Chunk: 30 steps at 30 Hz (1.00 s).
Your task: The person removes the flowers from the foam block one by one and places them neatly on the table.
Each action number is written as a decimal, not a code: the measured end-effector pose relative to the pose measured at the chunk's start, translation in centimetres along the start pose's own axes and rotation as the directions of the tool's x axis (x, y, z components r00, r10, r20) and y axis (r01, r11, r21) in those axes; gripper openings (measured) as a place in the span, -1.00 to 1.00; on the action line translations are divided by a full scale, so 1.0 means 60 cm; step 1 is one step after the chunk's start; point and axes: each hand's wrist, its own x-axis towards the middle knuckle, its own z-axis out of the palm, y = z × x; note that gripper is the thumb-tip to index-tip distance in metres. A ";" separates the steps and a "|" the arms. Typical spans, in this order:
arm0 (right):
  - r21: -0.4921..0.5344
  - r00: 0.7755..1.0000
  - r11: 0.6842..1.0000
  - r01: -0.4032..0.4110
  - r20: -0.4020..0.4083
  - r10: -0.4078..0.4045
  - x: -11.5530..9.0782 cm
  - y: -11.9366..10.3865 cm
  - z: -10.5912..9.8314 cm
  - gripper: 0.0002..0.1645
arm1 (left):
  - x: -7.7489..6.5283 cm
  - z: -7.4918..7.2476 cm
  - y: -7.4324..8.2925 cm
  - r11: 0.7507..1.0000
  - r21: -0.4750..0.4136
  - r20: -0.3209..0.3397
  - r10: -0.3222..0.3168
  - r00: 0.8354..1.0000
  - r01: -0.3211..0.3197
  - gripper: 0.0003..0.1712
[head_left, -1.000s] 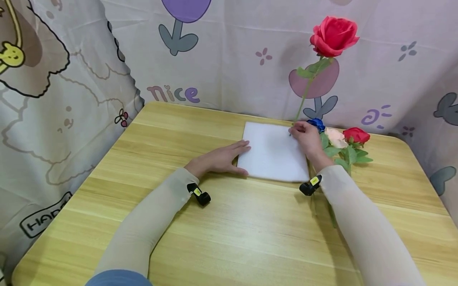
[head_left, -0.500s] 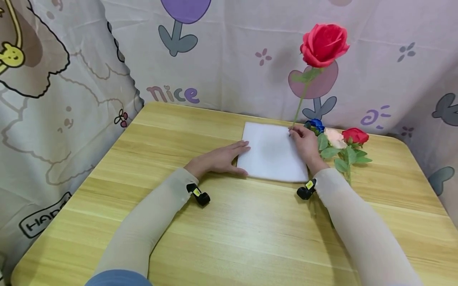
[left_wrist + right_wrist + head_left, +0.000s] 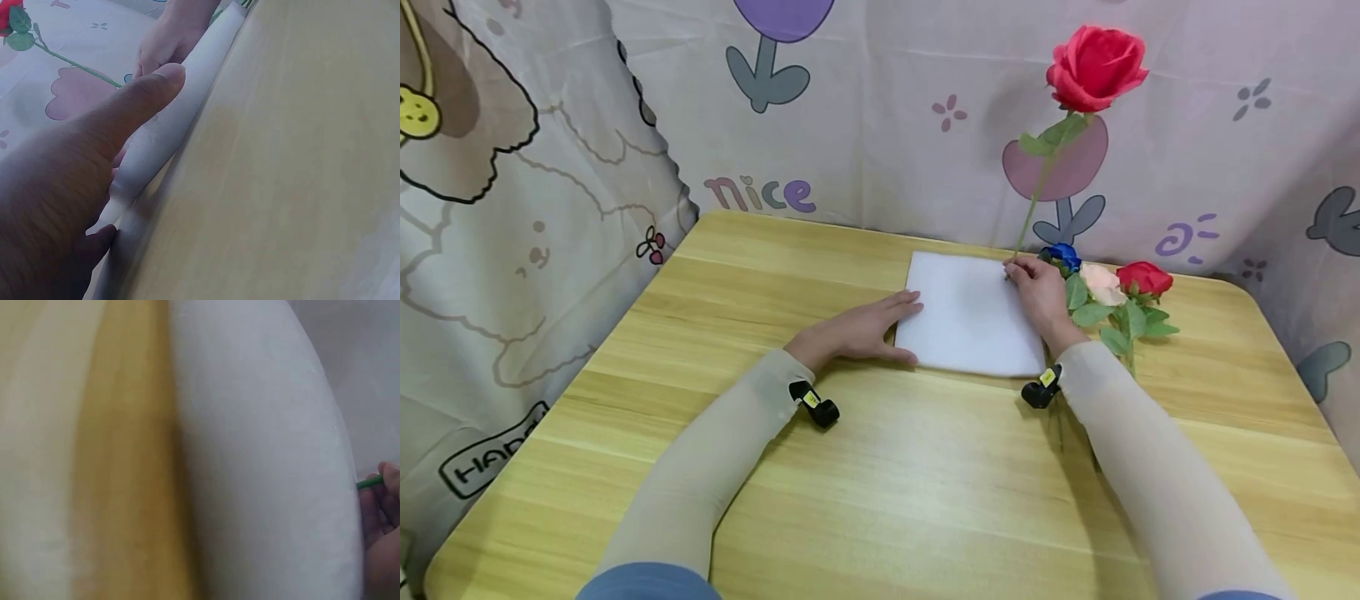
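A white foam block [image 3: 970,317] lies flat towards the back of the table. My left hand [image 3: 868,329] rests at its left edge, fingers spread on top and thumb along the near corner. Near the block's far right corner, my right hand [image 3: 1041,296] pinches the low part of a long-stemmed red rose [image 3: 1096,71]. That rose stands nearly upright, leaning a little right. In the right wrist view its green stem [image 3: 370,482] shows between fingertips and the block's edge. Whether the stem's tip is in the foam I cannot tell.
Right of the block lie a blue flower [image 3: 1063,257], a pale pink flower [image 3: 1103,285] and another red rose [image 3: 1145,279], their stems partly under my right arm. A patterned cloth [image 3: 865,125] hangs behind the wooden table [image 3: 880,500].
The held rose's bloom dipped down and to the left, then rose back up to the right. My right hand shifted slightly left; my left hand stayed on the block.
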 end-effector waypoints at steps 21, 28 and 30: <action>-0.029 0.998 1.000 0.003 -0.066 -0.005 0.007 -0.003 0.003 -0.64 | -0.001 -0.001 0.000 1.000 -0.014 -0.006 0.006 1.000 -0.006 0.23; 0.007 0.999 1.000 0.005 -0.050 -0.005 0.007 -0.007 0.001 -0.63 | 0.000 -0.001 0.000 1.000 -0.005 -0.003 0.006 1.000 -0.006 0.23; 0.016 0.999 1.000 0.005 -0.044 -0.004 0.006 -0.009 0.000 -0.62 | 0.000 -0.001 0.000 1.000 -0.005 -0.002 0.007 1.000 -0.007 0.23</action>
